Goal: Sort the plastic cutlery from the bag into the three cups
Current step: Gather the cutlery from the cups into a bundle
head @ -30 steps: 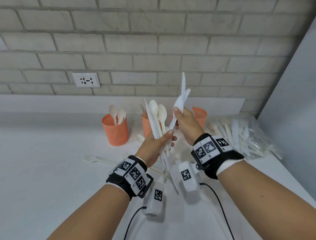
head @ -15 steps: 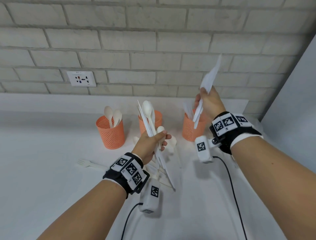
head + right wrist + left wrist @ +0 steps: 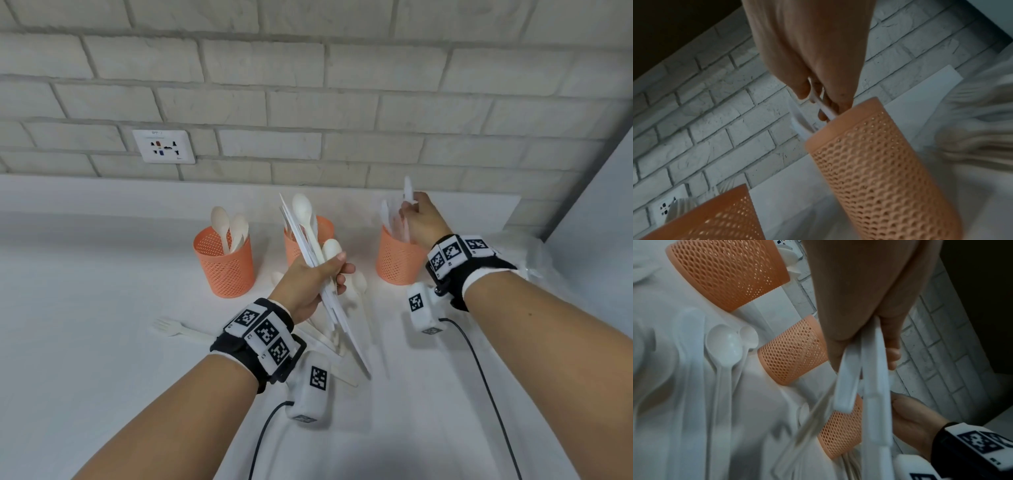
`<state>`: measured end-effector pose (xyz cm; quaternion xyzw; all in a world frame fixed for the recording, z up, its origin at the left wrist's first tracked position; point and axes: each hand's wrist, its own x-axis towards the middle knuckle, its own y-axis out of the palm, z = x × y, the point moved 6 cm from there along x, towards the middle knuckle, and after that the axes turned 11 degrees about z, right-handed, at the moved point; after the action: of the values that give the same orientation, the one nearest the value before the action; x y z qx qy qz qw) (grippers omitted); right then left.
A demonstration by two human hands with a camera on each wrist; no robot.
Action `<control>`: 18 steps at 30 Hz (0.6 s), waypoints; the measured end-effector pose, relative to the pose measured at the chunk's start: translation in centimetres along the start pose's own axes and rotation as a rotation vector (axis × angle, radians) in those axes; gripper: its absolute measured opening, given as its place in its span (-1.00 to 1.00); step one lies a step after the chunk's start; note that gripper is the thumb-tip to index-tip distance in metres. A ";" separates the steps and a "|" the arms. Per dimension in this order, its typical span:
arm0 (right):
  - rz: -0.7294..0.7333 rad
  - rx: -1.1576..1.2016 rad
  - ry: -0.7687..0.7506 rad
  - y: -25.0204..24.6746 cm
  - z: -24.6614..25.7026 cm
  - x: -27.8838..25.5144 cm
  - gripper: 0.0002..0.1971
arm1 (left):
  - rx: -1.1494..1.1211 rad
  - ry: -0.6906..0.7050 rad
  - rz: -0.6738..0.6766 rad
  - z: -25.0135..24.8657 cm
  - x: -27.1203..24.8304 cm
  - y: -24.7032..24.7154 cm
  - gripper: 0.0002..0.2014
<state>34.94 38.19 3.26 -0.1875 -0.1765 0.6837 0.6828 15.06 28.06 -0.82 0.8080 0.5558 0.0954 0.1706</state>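
Observation:
Three orange mesh cups stand in a row by the wall: the left cup holds two spoons, the middle cup sits behind my left hand, and the right cup holds knives. My left hand grips a bundle of white knives and spoons upright in front of the middle cup. My right hand pinches a white knife with its lower end inside the rim of the right cup. The clear bag of cutlery lies at the far right.
A loose fork lies on the white counter, left of my left wrist. More loose cutlery lies under my left hand. A brick wall with a socket runs behind the cups. A grey panel closes off the right.
My right hand drew a knife from the bundle, swung right and up, then came down to the right cup. The left hand kept its hold on the bundle.

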 end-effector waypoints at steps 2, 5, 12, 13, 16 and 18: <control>-0.059 -0.026 -0.020 -0.3 0.1 -0.2 -0.60 | -0.005 -0.003 -0.015 0.0 0.2 0.0 -0.94; -0.227 -0.060 -0.179 -0.8 2.0 -1.7 -0.60 | -0.029 -0.006 -0.045 0.0 0.3 0.2 -0.92; 0.648 -0.149 -0.206 7.6 5.5 -9.7 -0.67 | -0.042 0.048 -0.096 -1.0 0.7 -0.6 -0.80; 0.707 -0.166 -0.173 8.5 5.4 -10.8 -0.49 | -0.038 0.070 -0.108 -1.1 0.7 -0.8 -0.75; 0.639 -0.227 -0.203 9.8 5.5 -12.0 -0.31 | -0.007 0.140 -0.127 -1.6 0.1 -0.6 -0.70; 0.636 -0.203 -0.208 10.3 5.5 -12.2 -0.37 | 0.021 0.158 -0.101 -1.9 -0.2 -0.1 -0.81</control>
<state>23.25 26.07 3.15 -0.2294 -0.2453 0.8566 0.3917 14.26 28.21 0.91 0.7706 0.6086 0.1443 0.1224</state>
